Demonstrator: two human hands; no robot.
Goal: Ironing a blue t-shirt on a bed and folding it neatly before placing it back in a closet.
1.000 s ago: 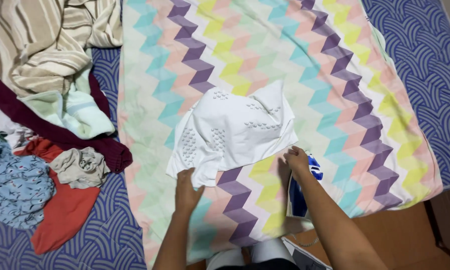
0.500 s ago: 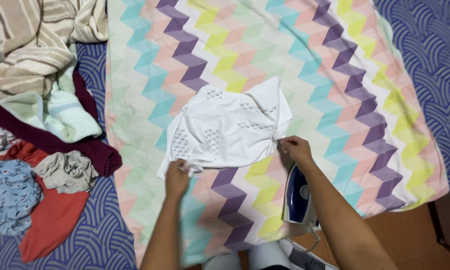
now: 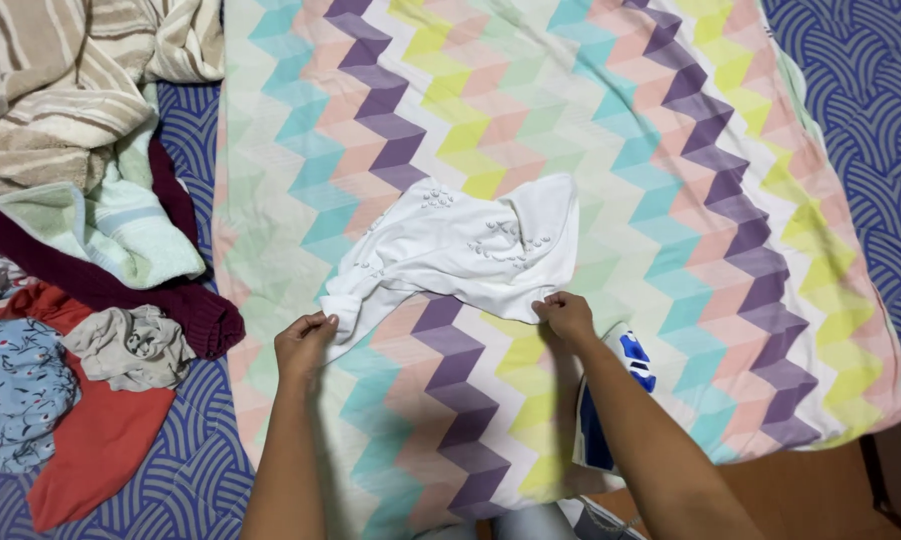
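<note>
Both hands grip the near edge of a white garment (image 3: 465,250) that lies on a zigzag cloth (image 3: 610,130). The left hand (image 3: 304,346) pinches a bunched corner of the garment between thumb and fingers. The right hand (image 3: 566,316) is closed on the hem at the opposite corner, knuckles up. The garment spreads away from the hands, between and beyond them, flat in the middle and creased and gathered toward the left hand. It is thin, soft fabric, plain white with small clusters of pale dots or beads scattered across it; its far edge is curved and uneven.

The zigzag cloth under it is smooth and spread wide, with chevron bands of purple, teal, yellow, pink and pale green. It covers a blue mat (image 3: 860,90) patterned with curved wave lines, which shows beyond the right hand and under the left arm.

Just beside the right forearm, near the wrist, stands a white and blue iron (image 3: 610,400), partly hidden by the arm.

Well to the left of the left hand is a heap of clothes (image 3: 80,200): a beige striped piece, a pale green towel, a dark maroon knit, a crumpled grey piece, a red cloth and a blue flowered one.
</note>
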